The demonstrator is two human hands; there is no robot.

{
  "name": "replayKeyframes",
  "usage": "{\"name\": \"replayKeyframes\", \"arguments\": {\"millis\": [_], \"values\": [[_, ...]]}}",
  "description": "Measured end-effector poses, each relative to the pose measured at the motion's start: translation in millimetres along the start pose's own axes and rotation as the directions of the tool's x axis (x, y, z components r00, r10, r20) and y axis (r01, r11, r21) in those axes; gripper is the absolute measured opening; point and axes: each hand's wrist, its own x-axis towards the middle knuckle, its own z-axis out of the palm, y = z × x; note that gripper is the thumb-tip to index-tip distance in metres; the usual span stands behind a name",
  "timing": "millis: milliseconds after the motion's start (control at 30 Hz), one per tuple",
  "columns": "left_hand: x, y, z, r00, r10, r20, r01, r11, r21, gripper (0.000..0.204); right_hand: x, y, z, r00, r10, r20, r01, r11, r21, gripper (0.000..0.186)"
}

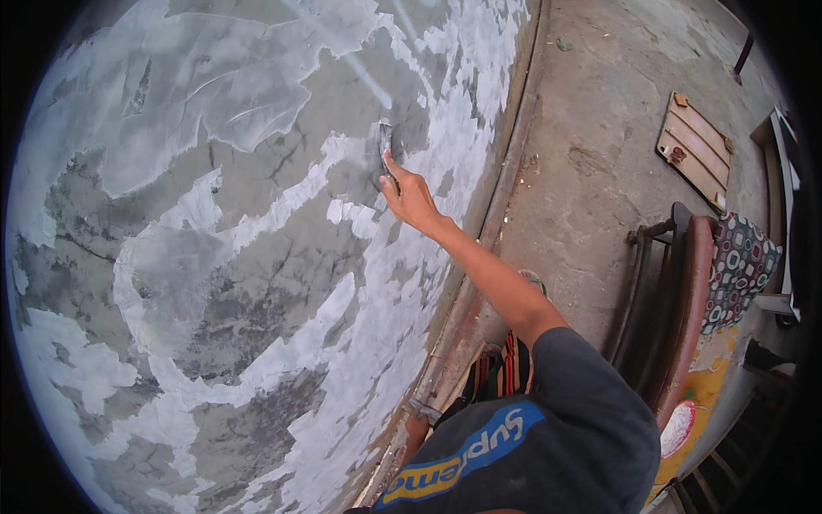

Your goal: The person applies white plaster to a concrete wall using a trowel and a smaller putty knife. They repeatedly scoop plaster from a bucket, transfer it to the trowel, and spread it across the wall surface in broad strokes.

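My right arm reaches up to a grey wall (257, 257) patched with white putty. In my right hand (411, 199) is a putty knife (385, 137), its blade against the wall and my fingers closed round its lower end. My left hand (416, 427) is low by my waist, close to the wall's foot, and partly hidden by my shirt. Its fingers are closed on a small grey flat tool (425, 410), whose exact kind I cannot make out. White putty lies in uneven streaks, with bare, cracked and dark-stained areas between them.
A concrete floor (574, 163) runs along the wall's foot. To the right stand a brown bench-like seat (685, 317) and a patterned cloth (741, 265). Farther off lies a wooden panel (695, 154). A round container of white material (679, 428) is at the lower right.
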Motion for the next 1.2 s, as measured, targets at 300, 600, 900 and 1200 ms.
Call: {"name": "replayKeyframes", "arguments": {"millis": [300, 600, 900, 1200], "values": [[2, 0, -6, 0.991, 0.113, 0.069, -0.119, 0.988, 0.096, 0.046, -11, 4, -64, 0.992, 0.063, 0.113, -0.053, 0.995, -0.085, 0.045], [4, 28, -24, 0.998, 0.05, 0.047, -0.054, 0.995, 0.089, 0.046, 6, -25, -61, 0.949, 0.11, 0.297, -0.074, 0.989, -0.129, 0.046], [-12, 20, -5, 0.994, -0.073, 0.088, 0.067, 0.996, 0.059, 0.045, 32, -44, -73, 0.943, 0.2, 0.268, -0.188, 0.98, -0.068, 0.047], [2, 19, 0, 0.999, 0.032, 0.009, -0.031, 0.999, -0.017, 0.035, -94, -50, -69, 0.634, 0.361, 0.684, -0.561, 0.824, 0.085, 0.044]]}}
